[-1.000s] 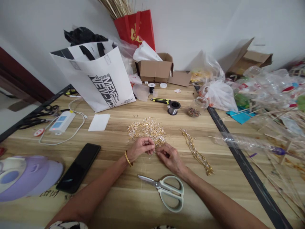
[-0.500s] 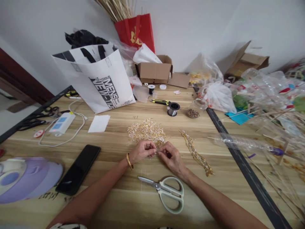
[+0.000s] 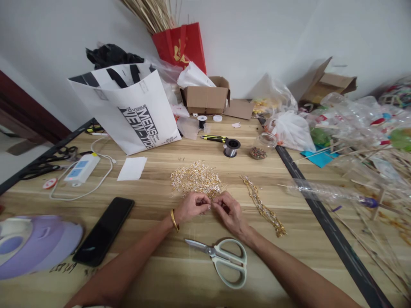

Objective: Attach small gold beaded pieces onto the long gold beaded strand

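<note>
Both hands meet at the near edge of a pile of small gold and clear beaded pieces (image 3: 195,176) on the wooden table. My left hand (image 3: 193,206), with a gold bangle (image 3: 174,220) at the wrist, is closed in a pinch. Facing it, fingertips nearly touching, my right hand (image 3: 228,211) pinches too. A tiny shiny bit shows between the fingertips, too small to name. To the right lies a bundle of gold and clear beaded strands (image 3: 263,206). Scissors with pale green handles (image 3: 221,256) rest just below the hands, blades pointing left.
A black phone (image 3: 104,231), a power strip (image 3: 82,170) and white paper (image 3: 132,168) lie left. Behind are a white bag (image 3: 128,111), a wire spool (image 3: 231,147), a utility knife (image 3: 213,138) and a jar of beads (image 3: 258,152). Plastic bottles (image 3: 349,115) crowd the right.
The two hands have drawn slightly closer together at the pile, both still pinching. The whole view has shifted a little; the objects on the table stay where they were.
</note>
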### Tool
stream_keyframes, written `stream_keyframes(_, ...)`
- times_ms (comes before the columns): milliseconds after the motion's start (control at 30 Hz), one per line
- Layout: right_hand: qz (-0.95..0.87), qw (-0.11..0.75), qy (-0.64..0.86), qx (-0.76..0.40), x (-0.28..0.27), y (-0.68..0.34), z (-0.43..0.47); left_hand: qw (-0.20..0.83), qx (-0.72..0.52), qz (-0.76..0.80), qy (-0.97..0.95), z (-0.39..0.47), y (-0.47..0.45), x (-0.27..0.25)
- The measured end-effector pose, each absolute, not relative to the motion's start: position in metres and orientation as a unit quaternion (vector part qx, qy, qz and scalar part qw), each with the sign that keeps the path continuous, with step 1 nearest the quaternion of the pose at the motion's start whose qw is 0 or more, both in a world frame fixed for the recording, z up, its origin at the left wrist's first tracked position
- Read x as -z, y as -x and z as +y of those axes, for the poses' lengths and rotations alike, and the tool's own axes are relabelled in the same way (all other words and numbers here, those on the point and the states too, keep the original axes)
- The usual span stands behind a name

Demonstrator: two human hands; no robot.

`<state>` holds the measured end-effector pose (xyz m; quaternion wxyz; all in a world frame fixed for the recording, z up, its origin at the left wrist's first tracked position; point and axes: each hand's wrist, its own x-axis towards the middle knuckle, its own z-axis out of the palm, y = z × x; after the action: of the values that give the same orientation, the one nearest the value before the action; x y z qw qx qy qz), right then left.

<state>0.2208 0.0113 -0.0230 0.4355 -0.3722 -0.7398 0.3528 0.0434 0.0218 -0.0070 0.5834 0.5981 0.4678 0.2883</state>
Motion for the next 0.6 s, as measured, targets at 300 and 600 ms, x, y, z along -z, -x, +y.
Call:
stream_keyframes(300, -0.749, 0.433, 0.366, -0.344, 0.0221, -0.2204, 0.0126, 0.624, -0.271, 0.445, -0.582, 0.0196, -0.0456, 0.0029)
stream_keyframes(600, -0.767, 0.467, 0.339, -0.281, 0.0244, -0.2228, 0.0058, 0.632, -0.31, 0.451, -0.549, 0.0205, -0.0447, 0.0043)
